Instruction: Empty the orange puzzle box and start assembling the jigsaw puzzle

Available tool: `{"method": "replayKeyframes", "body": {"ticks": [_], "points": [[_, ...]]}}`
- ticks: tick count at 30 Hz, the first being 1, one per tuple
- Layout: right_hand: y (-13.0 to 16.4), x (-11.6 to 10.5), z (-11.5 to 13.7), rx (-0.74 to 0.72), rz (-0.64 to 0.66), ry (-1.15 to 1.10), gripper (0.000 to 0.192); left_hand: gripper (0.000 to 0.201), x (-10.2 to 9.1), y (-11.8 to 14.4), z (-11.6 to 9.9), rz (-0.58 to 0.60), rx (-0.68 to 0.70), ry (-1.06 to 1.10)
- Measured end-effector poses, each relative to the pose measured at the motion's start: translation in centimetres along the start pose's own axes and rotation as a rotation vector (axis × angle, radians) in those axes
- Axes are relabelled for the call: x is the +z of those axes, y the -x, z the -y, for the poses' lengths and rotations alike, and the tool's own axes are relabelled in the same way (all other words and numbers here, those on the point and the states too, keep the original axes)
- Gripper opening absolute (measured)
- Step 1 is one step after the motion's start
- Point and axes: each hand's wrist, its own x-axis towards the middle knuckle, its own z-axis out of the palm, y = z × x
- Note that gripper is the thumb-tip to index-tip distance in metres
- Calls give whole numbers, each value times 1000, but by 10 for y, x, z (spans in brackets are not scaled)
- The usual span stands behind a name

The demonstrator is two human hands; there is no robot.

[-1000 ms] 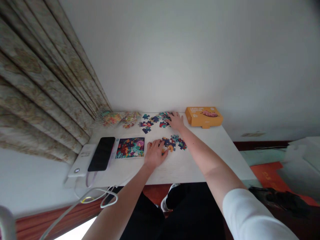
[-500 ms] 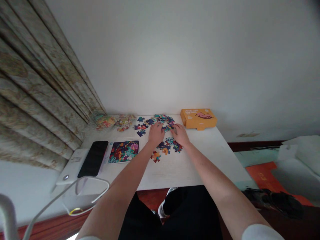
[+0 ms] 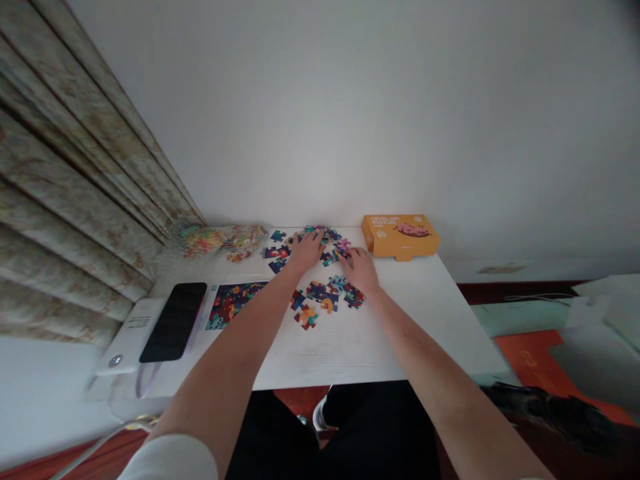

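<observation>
Left hand over heap of puzzle pieces at back of white table, fingers slightly spread; cannot tell if piece is held. Right hand by heap's right side, fingers bent; cannot tell its grip. Nearer pieces sit apart, maybe to avoid mixing. Picture card faces up, maybe for easy looking; left arm hides part. Puzzle pieces flat, knobby. Box stiff, orange. Bags clear, crinkly.
</observation>
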Motion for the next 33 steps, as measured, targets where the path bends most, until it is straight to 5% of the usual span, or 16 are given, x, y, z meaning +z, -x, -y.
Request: {"method": "replayKeyframes", "body": {"ticks": [7,13,19,24,28,33], "points": [[-38,5,13,65,20,10,39,39,-14,29,31,44,-3,-80],[-80,19,27,202,146,51,43,35,-19,33,31,-21,-171,-106],[-63,20,14,183,63,-10,29,56,-9,4,13,4,46,11],[-43,16,3,187,-8,-12,32,50,1,-8,5,41,8,34],[-50,13,10,178,33,38,40,44,0,7,21,-22,-20,-46],[-73,13,38,-56,262,92,50,41,-15,31,50,16,-79,-145]]}}
